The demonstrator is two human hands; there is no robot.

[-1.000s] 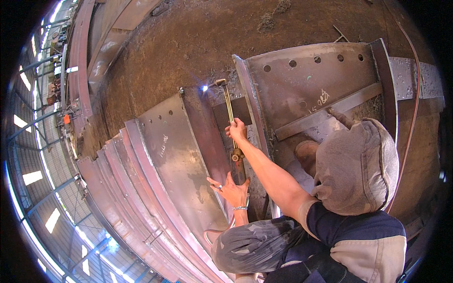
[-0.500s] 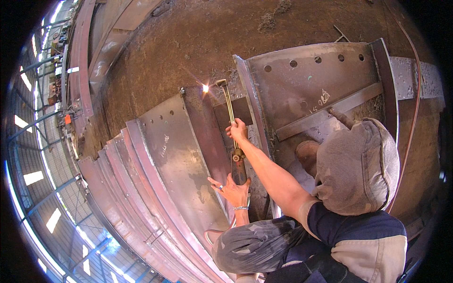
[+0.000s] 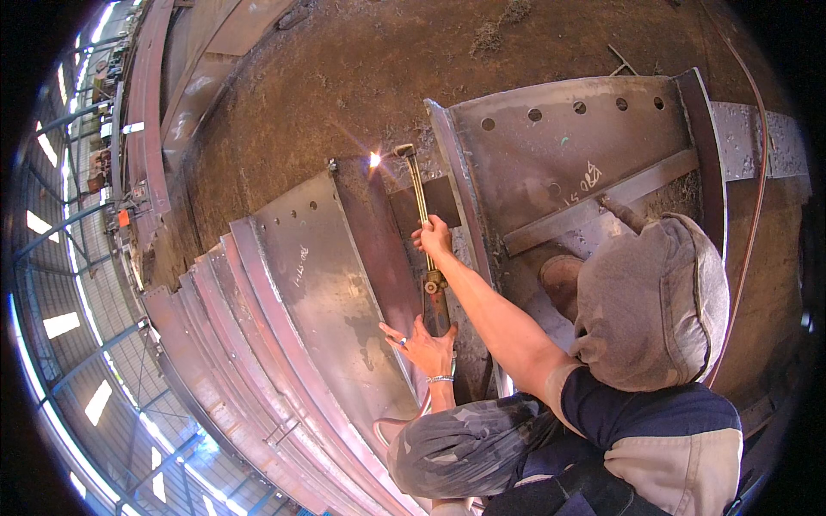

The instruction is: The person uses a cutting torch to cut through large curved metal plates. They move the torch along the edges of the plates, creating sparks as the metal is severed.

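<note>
Although the cutting torch (image 3: 419, 199) is held in nearly the same place as a second ago, the glow (image 3: 374, 161) at nine o'clock of its head has turned from a bluish point to a warm, orange-rayed burst; by this change the metal there is judged to be under strong heat, with the step in hand under way. The torch is pointed towards twelve o'clock, alongside a narrow reddish strip of steel (image 3: 376, 232), at whose far end the burst is seen. Its tubes are gripped by the right hand (image 3: 434, 236), fingers curled closed round them; at six o'clock of that hand the rear handle is held by the left hand (image 3: 424, 348), thumb and forefinger set to either side — the outer fingers loosely spread, with nothing visible in them. A tapering plate (image 3: 335, 284) is found at nine o'clock of the torch, a broad plate (image 3: 594, 142) with round holes at two, and stacked flanged pieces (image 3: 228, 331) at eight. The nozzle tip and the metal facing it are drowned by glare — whether any cut has been opened cannot be told. The left forearm is largely covered by the left knee (image 3: 473, 439), behind which a reddish hose (image 3: 390, 426) is also lost, so its join cannot be traced.
</note>
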